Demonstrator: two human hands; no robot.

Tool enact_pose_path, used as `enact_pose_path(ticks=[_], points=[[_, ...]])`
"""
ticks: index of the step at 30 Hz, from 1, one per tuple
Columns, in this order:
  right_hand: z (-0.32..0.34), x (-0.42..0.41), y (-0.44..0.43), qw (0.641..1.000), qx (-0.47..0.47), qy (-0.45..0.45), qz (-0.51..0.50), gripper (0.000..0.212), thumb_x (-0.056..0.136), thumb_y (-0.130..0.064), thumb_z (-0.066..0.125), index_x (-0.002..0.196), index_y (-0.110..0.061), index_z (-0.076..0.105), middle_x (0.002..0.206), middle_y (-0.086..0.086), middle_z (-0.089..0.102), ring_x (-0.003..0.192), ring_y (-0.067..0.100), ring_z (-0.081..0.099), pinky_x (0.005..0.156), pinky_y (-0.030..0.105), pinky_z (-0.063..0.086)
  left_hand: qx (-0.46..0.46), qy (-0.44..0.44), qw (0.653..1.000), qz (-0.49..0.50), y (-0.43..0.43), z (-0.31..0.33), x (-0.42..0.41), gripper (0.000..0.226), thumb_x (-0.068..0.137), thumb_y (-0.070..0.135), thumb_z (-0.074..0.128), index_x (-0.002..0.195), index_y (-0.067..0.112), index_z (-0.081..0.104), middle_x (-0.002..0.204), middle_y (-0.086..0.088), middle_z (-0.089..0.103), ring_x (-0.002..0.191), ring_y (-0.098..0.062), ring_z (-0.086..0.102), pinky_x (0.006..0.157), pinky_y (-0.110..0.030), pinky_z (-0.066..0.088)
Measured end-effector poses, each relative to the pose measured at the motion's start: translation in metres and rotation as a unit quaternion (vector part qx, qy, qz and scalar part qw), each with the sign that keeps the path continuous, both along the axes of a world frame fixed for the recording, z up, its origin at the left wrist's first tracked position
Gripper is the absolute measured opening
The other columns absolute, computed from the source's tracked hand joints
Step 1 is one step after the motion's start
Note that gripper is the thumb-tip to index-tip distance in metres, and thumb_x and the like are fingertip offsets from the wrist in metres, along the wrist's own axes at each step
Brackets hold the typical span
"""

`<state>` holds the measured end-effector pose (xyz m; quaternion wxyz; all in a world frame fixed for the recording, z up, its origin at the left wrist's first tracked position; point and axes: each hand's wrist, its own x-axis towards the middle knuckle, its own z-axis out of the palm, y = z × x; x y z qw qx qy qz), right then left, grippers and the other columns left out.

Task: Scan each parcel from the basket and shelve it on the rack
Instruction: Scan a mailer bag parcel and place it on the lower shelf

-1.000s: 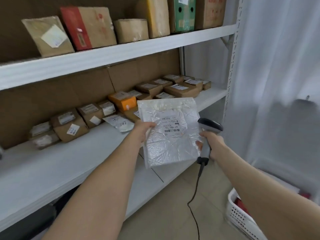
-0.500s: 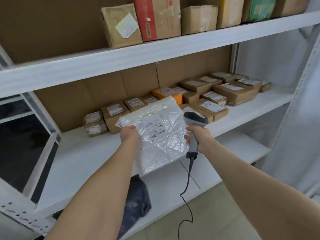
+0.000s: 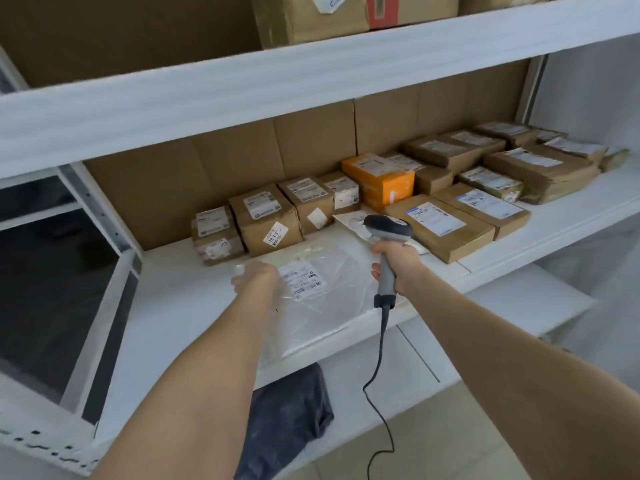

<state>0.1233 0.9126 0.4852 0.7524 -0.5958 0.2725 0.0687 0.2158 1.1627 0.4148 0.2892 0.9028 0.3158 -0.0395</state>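
A flat white bubble-wrap parcel [image 3: 322, 306] with a barcode label lies on the middle shelf [image 3: 173, 306] of the white rack, its near edge reaching the shelf's front lip. My left hand [image 3: 258, 278] holds the parcel's far left corner, just left of the label. My right hand [image 3: 398, 265] grips the grey handle of a corded barcode scanner [image 3: 386, 226], held upright beside the parcel's right edge. The basket is out of view.
Several labelled brown boxes [image 3: 266, 220] and an orange box [image 3: 381, 178] line the back and right of the middle shelf. The upper shelf [image 3: 311, 74] carries larger cartons. A dark bag [image 3: 284, 420] lies on the lower shelf. The scanner cable [image 3: 377, 375] hangs to the floor.
My left hand has brought the parcel from upright in front of me down flat onto the middle shelf. The view has shifted left and closer to the rack. The scanner stays in my right hand.
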Motion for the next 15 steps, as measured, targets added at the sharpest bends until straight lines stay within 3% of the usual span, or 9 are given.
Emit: enact_pose_path(ticks=[2,4,7,10,15], points=[[0.000,0.004,-0.001,1.000,-0.003,0.004,-0.002,0.033,0.086,-0.012,0.069,0.111,-0.012,0.047,0.112,0.013,0.055,0.108,0.027,0.059,0.078,0.033,0.053,0.069,0.077,0.994,-0.038,-0.011,0.011,-0.005,0.046,0.091,0.025,0.054,0.133,0.008,0.048,0.139,-0.014,0.041,0.129,-0.029,0.036,0.105,-0.037,0.035],[0.000,0.007,-0.001,1.000,-0.004,0.008,-0.006,0.036,0.086,-0.012,0.069,0.114,-0.012,0.047,0.115,0.014,0.055,0.107,0.027,0.059,0.076,0.033,0.053,0.146,0.085,0.977,-0.132,-0.035,0.019,-0.003,0.070,0.072,0.042,0.073,0.131,0.015,0.047,0.137,-0.011,0.044,0.128,-0.028,0.038,0.103,-0.038,0.037],[0.000,0.008,-0.004,1.000,-0.002,0.005,-0.015,0.035,0.085,-0.010,0.069,0.113,-0.013,0.048,0.107,0.011,0.054,0.101,0.025,0.058,0.074,0.033,0.052,0.124,0.149,0.925,-0.328,-0.061,0.008,-0.006,0.088,0.069,0.047,0.077,0.142,0.020,0.037,0.149,-0.010,0.034,0.138,-0.031,0.028,0.112,-0.043,0.030],[0.000,0.009,-0.012,1.000,-0.001,-0.007,-0.027,0.033,0.085,-0.008,0.069,0.111,-0.011,0.049,0.096,0.009,0.053,0.097,0.025,0.058,0.070,0.033,0.053,0.101,0.156,0.919,-0.347,-0.078,-0.005,-0.005,0.098,0.073,0.042,0.077,0.151,0.027,0.020,0.157,-0.012,0.014,0.145,-0.034,0.014,0.115,-0.051,0.022],[0.003,0.009,-0.028,0.999,-0.016,-0.007,-0.047,0.034,0.085,-0.010,0.070,0.111,-0.011,0.049,0.102,0.010,0.054,0.094,0.024,0.057,0.061,0.030,0.052,0.121,0.161,0.910,-0.362,-0.095,-0.010,0.012,0.099,0.074,0.043,0.075,0.152,0.025,0.017,0.156,-0.015,0.014,0.144,-0.036,0.015,0.113,-0.054,0.025]])
